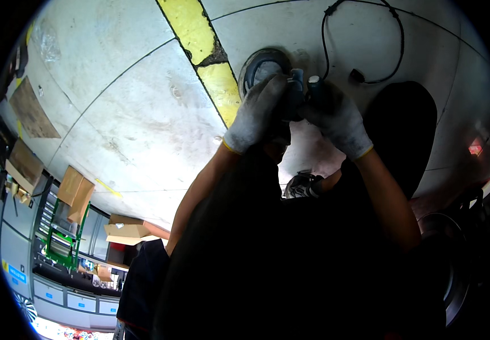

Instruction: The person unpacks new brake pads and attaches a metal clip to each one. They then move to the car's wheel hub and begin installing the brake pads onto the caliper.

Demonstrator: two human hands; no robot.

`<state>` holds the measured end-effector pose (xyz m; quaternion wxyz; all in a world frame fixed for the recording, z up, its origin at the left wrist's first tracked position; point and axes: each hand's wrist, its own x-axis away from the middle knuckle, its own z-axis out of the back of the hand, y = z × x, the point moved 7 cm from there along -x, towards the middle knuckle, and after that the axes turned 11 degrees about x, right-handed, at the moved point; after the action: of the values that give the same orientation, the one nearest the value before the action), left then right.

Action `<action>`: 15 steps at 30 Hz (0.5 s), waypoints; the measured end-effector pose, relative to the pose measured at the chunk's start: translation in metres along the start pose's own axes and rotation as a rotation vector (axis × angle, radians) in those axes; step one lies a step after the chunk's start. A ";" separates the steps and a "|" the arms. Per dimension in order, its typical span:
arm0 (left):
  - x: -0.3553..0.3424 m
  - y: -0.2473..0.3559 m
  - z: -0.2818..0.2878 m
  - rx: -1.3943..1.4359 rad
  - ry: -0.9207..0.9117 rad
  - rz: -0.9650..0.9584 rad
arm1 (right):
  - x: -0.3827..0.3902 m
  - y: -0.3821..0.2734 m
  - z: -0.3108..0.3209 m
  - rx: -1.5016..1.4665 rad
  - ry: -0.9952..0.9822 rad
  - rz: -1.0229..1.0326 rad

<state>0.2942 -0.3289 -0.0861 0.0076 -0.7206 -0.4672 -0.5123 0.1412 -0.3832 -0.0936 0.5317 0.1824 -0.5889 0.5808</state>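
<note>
My left hand (259, 110), in a grey-white work glove, is closed round a dark object with a bluish edge (296, 79); its kind is too dark to tell. My right hand (338, 119), gloved alike, is closed on a dark cylindrical piece with a pale tip (314, 80). Both hands are close together, low over the floor. Just beyond the left hand sits a rounded grey and black thing (265, 62), perhaps a shoe toe. From beside the right hand a black cable (402, 34) loops away to a dark plug-like end (357, 75). Shadow hides where the held pieces meet.
A worn yellow stripe (219, 85) crosses the pale floor (126, 130). My dark-clothed right knee (406, 113) rises beside the right hand; a sneaker (300, 186) shows below. Leftward are cardboard boxes (126, 229), a green frame (61, 249) and grey cabinets (81, 300).
</note>
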 end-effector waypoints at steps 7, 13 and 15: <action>-0.005 0.020 -0.001 -0.367 0.154 -0.228 | -0.001 -0.035 0.002 0.156 0.035 0.049; -0.007 0.017 0.000 -0.237 0.275 -0.139 | -0.022 -0.027 -0.011 0.060 -0.244 -0.019; -0.008 0.020 -0.002 -0.283 0.307 -0.135 | -0.022 -0.021 -0.011 -0.005 -0.072 0.023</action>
<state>0.3059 -0.3470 -0.0815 -0.0571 -0.5952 -0.4311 -0.6758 0.1720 -0.3877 -0.1046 0.5040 0.1950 -0.6111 0.5784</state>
